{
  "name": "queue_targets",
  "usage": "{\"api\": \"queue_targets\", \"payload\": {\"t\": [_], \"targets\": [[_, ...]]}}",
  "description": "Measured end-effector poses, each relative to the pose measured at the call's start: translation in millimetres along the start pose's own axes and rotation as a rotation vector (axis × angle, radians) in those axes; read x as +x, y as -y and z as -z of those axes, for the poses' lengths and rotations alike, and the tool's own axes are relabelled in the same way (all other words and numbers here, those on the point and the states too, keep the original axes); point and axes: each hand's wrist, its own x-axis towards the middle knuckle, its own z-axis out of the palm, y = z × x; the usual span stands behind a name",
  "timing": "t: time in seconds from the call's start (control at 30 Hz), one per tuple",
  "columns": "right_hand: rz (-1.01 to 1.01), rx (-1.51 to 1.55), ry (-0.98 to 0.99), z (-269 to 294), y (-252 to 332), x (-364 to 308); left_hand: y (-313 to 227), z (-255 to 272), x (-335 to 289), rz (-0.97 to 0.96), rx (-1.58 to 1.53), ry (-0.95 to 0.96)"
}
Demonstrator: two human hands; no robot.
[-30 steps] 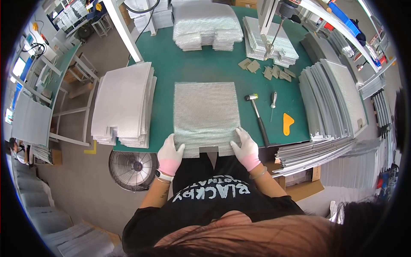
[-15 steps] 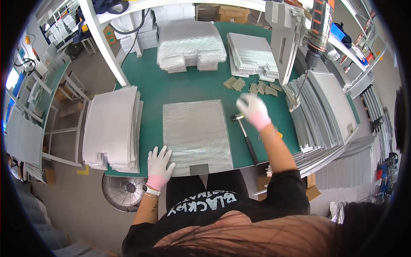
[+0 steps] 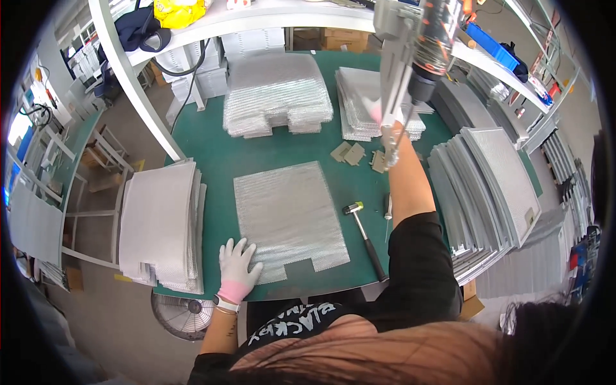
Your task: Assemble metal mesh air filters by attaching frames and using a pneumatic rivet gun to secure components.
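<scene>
A silvery mesh-textured sheet (image 3: 285,212) lies flat on the green table (image 3: 215,147), with a rectangular notch in its near edge. My left hand (image 3: 237,268), in a white glove with a pink cuff, rests at the sheet's near left corner, fingers stretched out. My right arm reaches far forward. My gloved right hand (image 3: 376,109) is over the far right stack of similar notched sheets (image 3: 355,90), partly behind the hanging power tool (image 3: 430,58), its fingers blurred and mostly hidden. Right of the near sheet lie a small hammer (image 3: 366,239) and a screwdriver (image 3: 388,208).
Several small beige plates (image 3: 353,154) lie before the far right stack. A thick far stack (image 3: 279,93), a left stack (image 3: 157,224) and a leaning right stack (image 3: 478,186) surround the work area. A white shelf (image 3: 256,22) crosses above. A fan (image 3: 186,314) stands below the table.
My right hand has moved forward from beside the hammer to the far right stack. My left hand stays on the near sheet. The view has tilted upward, showing more of the shelf.
</scene>
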Motion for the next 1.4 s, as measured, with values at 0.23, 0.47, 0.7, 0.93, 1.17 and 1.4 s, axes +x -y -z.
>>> {"api": "queue_targets", "payload": {"t": [0.23,0.47,0.7,0.93,1.17,1.4], "targets": [[-0.069,-0.342,0.06,41.1,85.4,-54.4,-1.1,17.5,-19.8,-0.003,0.141,0.13],[0.145,-0.205,0.037,39.6,79.8,-77.4,7.4,15.1,-37.5,0.026,0.129,0.117],[0.234,-0.217,0.144,44.3,7.5,-56.1,1.9,6.8,-23.8,-0.006,0.087,0.05],[0.476,0.415,-0.179,116.4,138.6,-189.8,-11.6,13.3,-11.9,0.012,0.247,0.119],[0.681,0.664,0.153,63.7,134.6,-429.4,-86.2,30.6,2.7,-0.061,-1.24,-0.35],[0.514,-0.184,0.142,137.7,164.9,-443.8,-63.1,47.5,-40.3,0.272,-1.384,-0.501]]}}
